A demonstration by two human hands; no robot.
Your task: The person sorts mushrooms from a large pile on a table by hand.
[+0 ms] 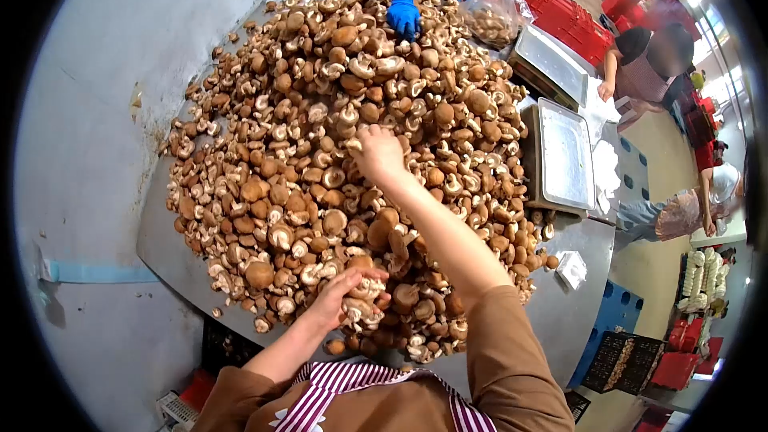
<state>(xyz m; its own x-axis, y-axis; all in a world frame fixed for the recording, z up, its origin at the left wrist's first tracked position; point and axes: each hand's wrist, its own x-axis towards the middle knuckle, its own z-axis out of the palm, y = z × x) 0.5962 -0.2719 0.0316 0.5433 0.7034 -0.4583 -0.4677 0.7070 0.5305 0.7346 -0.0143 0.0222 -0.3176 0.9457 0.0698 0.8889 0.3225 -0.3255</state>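
A wide heap of brown shiitake mushrooms (320, 160) with pale stems covers much of the metal table. My left hand (340, 298) is low at the near side of the heap, cupped around several mushrooms (364, 292) that show between thumb and fingers. Farther in, over the middle of the heap, my right hand (379, 154) has its fingers curled, with a pale mushroom piece (354, 144) at the fingertips. The palm side of that hand is hidden from me.
Across the table a co-worker's blue-gloved hand (404, 14) touches the heap, beside a plastic bag of mushrooms (490, 22). Two scales with metal trays (566, 152) stand on the right. A wall (88, 152) borders the left; red crates (572, 24) and other people are beyond.
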